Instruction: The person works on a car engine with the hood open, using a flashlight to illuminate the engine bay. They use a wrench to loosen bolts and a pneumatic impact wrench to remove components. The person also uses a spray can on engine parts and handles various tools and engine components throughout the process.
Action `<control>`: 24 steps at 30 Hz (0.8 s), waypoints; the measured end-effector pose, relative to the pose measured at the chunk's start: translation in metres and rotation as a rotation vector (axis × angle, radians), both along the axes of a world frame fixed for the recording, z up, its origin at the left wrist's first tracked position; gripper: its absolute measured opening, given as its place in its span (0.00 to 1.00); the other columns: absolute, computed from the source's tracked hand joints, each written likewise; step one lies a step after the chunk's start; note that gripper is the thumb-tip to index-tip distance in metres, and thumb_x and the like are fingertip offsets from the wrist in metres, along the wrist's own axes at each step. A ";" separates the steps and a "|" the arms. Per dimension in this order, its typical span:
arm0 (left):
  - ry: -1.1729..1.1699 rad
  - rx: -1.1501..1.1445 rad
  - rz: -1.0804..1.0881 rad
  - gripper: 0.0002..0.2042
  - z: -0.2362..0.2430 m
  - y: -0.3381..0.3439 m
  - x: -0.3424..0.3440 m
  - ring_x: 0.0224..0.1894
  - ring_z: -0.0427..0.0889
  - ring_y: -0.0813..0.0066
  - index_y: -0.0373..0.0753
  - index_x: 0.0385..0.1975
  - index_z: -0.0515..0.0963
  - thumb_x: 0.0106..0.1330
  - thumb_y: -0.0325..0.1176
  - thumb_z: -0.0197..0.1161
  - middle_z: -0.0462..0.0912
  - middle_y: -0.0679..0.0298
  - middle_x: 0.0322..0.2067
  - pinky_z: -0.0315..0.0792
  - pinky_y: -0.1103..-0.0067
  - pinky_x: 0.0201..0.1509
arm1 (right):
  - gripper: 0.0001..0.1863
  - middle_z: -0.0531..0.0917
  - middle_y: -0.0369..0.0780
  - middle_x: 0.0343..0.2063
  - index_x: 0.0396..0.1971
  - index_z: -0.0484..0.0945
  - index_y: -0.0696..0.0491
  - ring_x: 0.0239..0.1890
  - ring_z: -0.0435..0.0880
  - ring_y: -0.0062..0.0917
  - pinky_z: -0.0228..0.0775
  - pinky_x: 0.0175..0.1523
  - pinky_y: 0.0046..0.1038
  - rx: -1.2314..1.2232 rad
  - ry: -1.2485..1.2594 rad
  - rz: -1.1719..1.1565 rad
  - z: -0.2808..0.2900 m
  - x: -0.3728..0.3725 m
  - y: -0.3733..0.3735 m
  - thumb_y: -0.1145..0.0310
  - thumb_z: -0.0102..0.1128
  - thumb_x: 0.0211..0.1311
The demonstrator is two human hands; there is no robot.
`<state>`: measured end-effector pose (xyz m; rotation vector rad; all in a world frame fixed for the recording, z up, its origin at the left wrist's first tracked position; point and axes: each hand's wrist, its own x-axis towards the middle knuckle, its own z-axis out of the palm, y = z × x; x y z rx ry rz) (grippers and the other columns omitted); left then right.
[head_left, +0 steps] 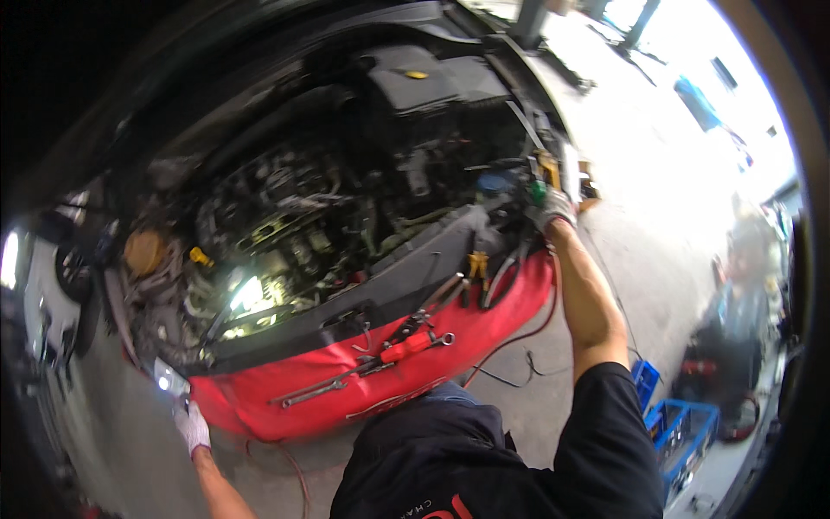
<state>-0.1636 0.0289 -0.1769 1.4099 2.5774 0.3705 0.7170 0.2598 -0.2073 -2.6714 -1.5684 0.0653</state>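
Observation:
In a white work glove, my left hand (192,426) is closed on a flat, lit handheld lamp (170,379) at the car's front left corner. Its beam shows as a bright spot. My right hand (556,210), also gloved, reaches to the far right edge of the engine bay. Its fingers curl at a green-handled tool (538,190), somewhat blurred. Just beyond that hand stands a yellow tool (548,164). The open engine bay (285,233) lies between my hands, with another bright light (248,294) shining among the engine parts.
A red fender cover (285,415) drapes the car's front, bearing wrenches (311,394), a red-handled tool (406,348) and yellow-handled pliers (477,265). Blue crates (683,432) stand on the floor at right, near a blurred person (735,303). A cable (519,372) trails there.

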 end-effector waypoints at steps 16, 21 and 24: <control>-1.540 0.659 0.590 0.09 0.041 -0.064 0.164 0.30 0.84 0.68 0.42 0.45 0.77 0.69 0.32 0.57 0.85 0.62 0.33 0.78 0.72 0.30 | 0.18 0.83 0.40 0.33 0.48 0.76 0.57 0.29 0.83 0.23 0.78 0.32 0.25 0.197 1.665 0.171 0.052 -0.009 -0.044 0.68 0.65 0.60; -1.979 0.253 0.308 0.15 0.057 0.006 0.250 0.34 0.86 0.61 0.35 0.55 0.75 0.76 0.35 0.50 0.85 0.51 0.37 0.81 0.66 0.35 | 0.25 0.83 0.40 0.26 0.49 0.78 0.59 0.23 0.82 0.24 0.74 0.26 0.25 -0.289 1.670 0.377 0.106 -0.091 -0.095 0.64 0.72 0.53; -2.018 -0.039 0.183 0.15 0.050 0.017 0.261 0.36 0.85 0.60 0.34 0.55 0.75 0.76 0.35 0.50 0.85 0.51 0.39 0.81 0.67 0.42 | 0.19 0.83 0.36 0.27 0.45 0.80 0.59 0.27 0.81 0.19 0.73 0.33 0.20 -0.176 1.301 0.342 0.156 -0.167 -0.120 0.71 0.71 0.53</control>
